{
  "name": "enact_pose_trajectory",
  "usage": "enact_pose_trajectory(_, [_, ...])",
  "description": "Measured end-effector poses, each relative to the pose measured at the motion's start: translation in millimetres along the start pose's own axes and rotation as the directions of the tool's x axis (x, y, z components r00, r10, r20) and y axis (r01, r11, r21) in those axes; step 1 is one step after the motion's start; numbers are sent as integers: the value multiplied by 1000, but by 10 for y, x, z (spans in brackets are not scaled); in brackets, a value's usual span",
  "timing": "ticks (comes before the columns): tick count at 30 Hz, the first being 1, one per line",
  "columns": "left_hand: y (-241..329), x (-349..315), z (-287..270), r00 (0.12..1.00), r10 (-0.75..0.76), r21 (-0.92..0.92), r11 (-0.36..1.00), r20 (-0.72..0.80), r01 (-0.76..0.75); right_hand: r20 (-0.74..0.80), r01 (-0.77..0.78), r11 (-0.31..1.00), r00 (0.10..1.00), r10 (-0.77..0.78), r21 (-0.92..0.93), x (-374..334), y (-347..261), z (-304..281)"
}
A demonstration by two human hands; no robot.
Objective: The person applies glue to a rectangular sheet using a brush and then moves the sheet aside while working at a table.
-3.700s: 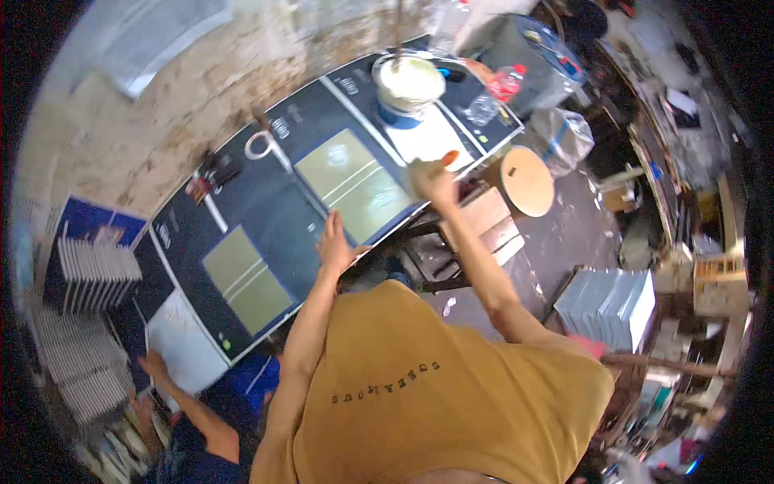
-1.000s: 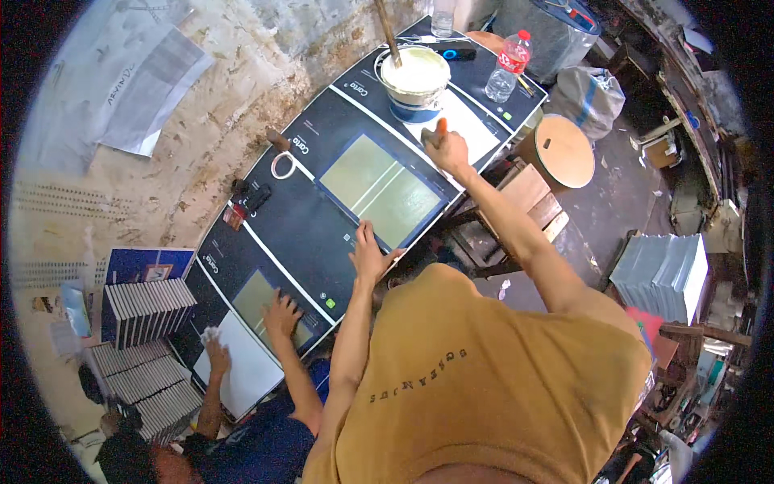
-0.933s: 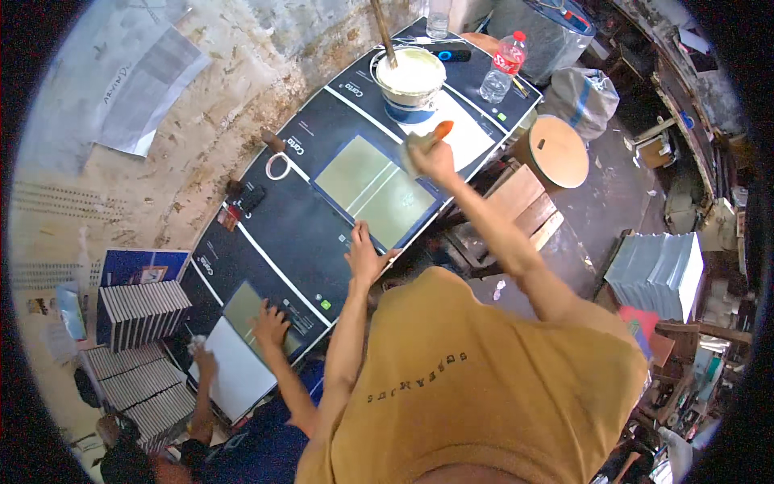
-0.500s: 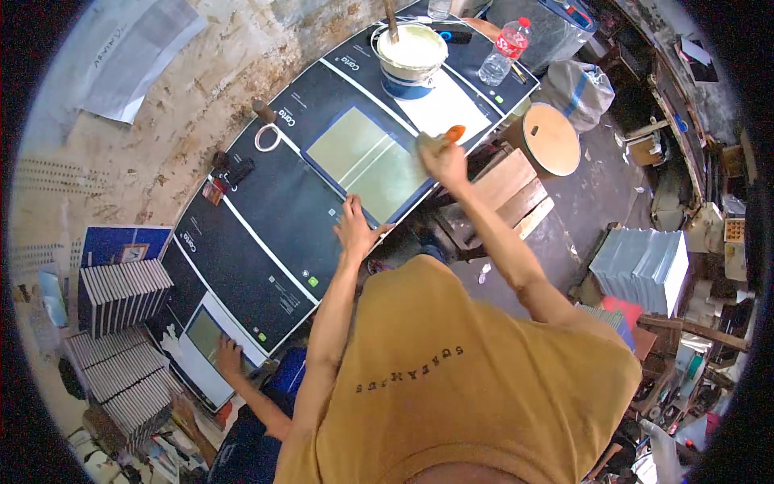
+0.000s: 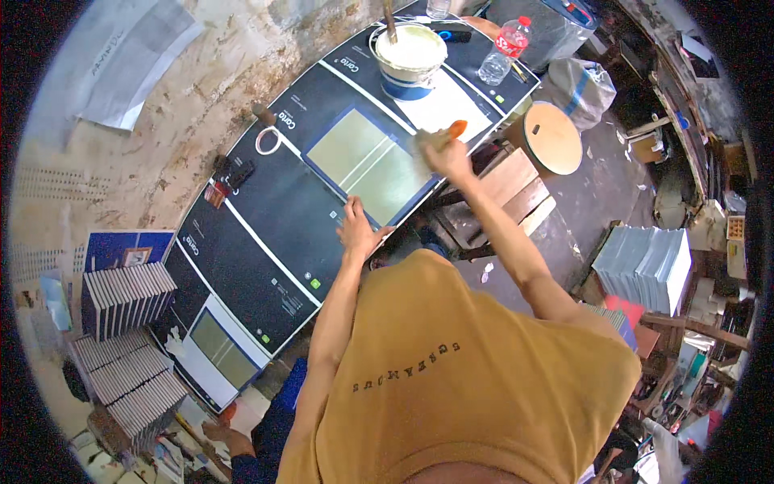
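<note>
A blue-edged book cover with two greenish boards and a narrow strip between them lies on the black tabletop. My left hand is at its near-left edge, fingers spread and fingertips on the border. Over the cover's right side, my right hand is closed round a brush. The brush's orange handle end sticks out; its bristles are blurred. Behind the cover stands a bucket of creamy white paste with a wooden stick in it, on a white sheet.
A plastic bottle stands at the far right, a tape ring near the wall. A second cover lies lower left, near a co-worker's hand and stacked books. A wooden bench and round-topped drum are right.
My right hand with the brush has shifted slightly; my left hand stays at the cover's edge. The co-worker's hand has left the second cover and moved lower.
</note>
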State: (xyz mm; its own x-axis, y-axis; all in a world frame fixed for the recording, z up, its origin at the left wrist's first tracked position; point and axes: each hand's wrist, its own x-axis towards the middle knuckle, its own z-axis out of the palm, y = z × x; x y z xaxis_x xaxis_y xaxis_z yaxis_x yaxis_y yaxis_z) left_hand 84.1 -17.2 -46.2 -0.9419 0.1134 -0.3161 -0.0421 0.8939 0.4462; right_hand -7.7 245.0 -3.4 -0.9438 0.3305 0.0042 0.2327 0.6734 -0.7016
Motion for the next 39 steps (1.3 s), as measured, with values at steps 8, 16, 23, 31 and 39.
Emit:
enact_pose_trajectory(8, [105,46,-43,999,-26,91,996,22,24,234,333,918,930,-282,-217,733,165,468])
enact_pose_trajectory(16, [345,133,-122,991,-127,200,973,33,118,333,703,547,436,-836,454,1167,-477,838])
enact_pose_trajectory(23, [505,314,-96,958,-270,243,940,96,241,403,741,670,599,-691,47,1999,-884,1592])
enact_pose_trajectory(31, [553,312,182,908,-411,220,881,-77,418,703,804,552,260,-662,223,1954,-1566,1767])
enact_pose_trajectory(39, [711,418,161,876,-480,203,855,-39,477,646,929,313,115,-754,200,2133,-2056,2292])
